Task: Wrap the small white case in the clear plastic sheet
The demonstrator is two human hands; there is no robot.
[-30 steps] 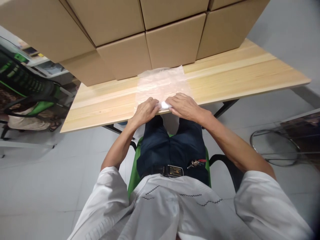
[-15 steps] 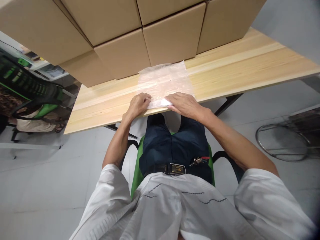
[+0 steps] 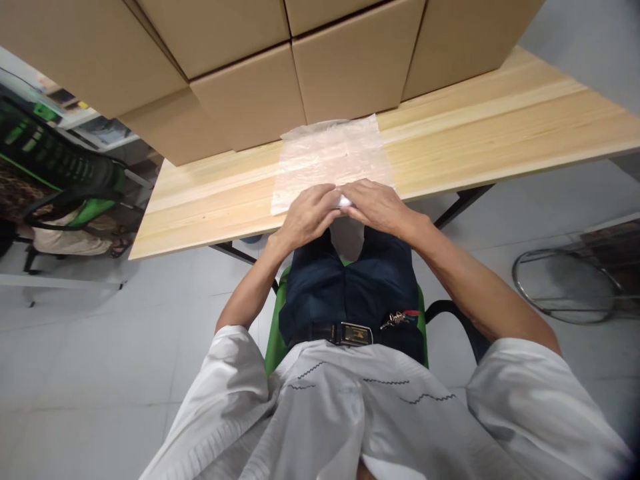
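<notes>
A thin, translucent sheet of plastic wrap (image 3: 333,157) lies on the wooden table (image 3: 470,127), reaching toward its front edge. Over the sheet's near edge my left hand (image 3: 311,212) and my right hand (image 3: 375,203) meet, fingers curled inward and fingertips almost touching. Between them shows a small white object (image 3: 344,201), pinched from both sides. Its exact kind cannot be made out, since the fingers cover most of it.
Cardboard boxes (image 3: 250,100) are stacked along the back of the table, against the sheet's far edge. To the left, a person sits on a green and black chair (image 3: 60,160). A round metal-framed stool (image 3: 565,287) stands at the right.
My left hand has moved right, from the sheet's near left part to beside my right hand. Both hands now close around the white object. The view has shifted slightly.
</notes>
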